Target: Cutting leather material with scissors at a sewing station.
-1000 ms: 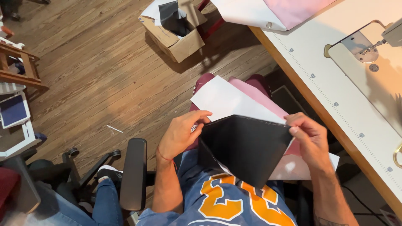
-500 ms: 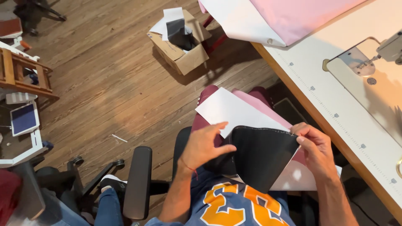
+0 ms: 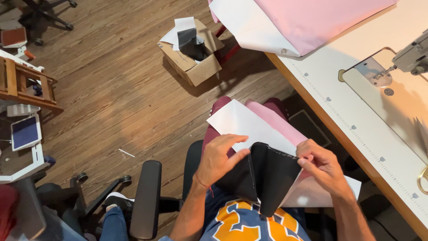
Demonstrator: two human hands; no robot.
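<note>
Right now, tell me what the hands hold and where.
Both hold the black fabric piece: left hand on its left fold, right hand pinching its upper right edge.

left hand (image 3: 219, 159) cupped, right hand (image 3: 322, 166) pinching

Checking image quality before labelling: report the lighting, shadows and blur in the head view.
Head view: bright and even; the cardboard box throws a soft shadow on the wood floor; the sewing machine shadows the table; both hands and the black fabric look sharp.
</note>
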